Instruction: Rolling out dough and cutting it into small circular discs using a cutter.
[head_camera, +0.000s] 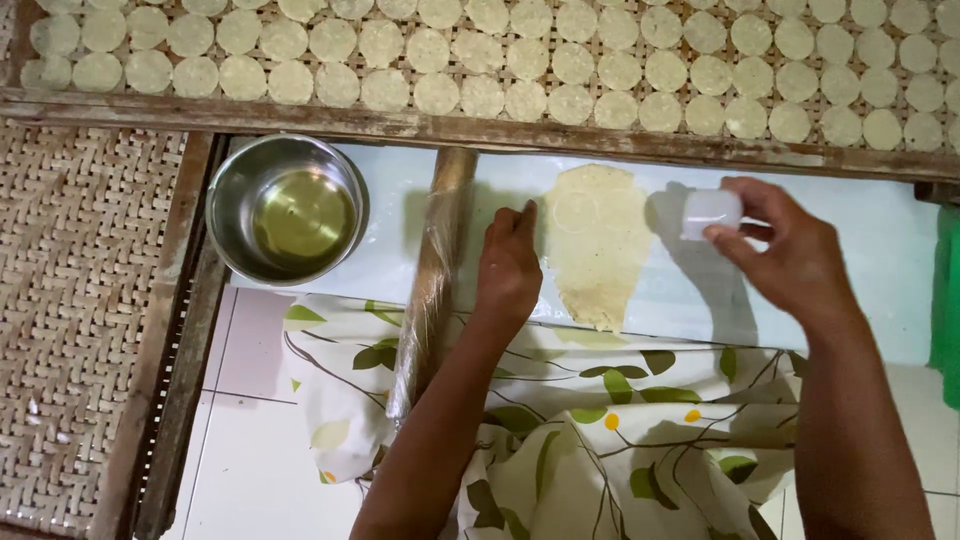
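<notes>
At the far left, a woven mat is lying beside a wooden frame. Next to it, a steel bowl is sitting on the pale work surface, and yellowish liquid is showing in its bottom. To the right of the bowl, a rolling pin wrapped in clear film is lying lengthwise, with its near end reaching over a leaf-print cloth. The left hand is resting just right of the rolling pin, palm down with the fingers nearly flat and extended, the fingertips touching the left edge of the dough sheet; it is gripping nothing. The dough sheet is lying flat on the work surface between the two hands, and faint round marks are showing in its upper part. The right hand is hovering just right of the dough sheet, its thumb and fingers curled around a small clear plastic cup, which is being held on its side above the surface, apart from the dough. Across the top of the view, a long woven tray is carrying rows of small round dough discs. At the far right edge, a green object is partly showing.
</notes>
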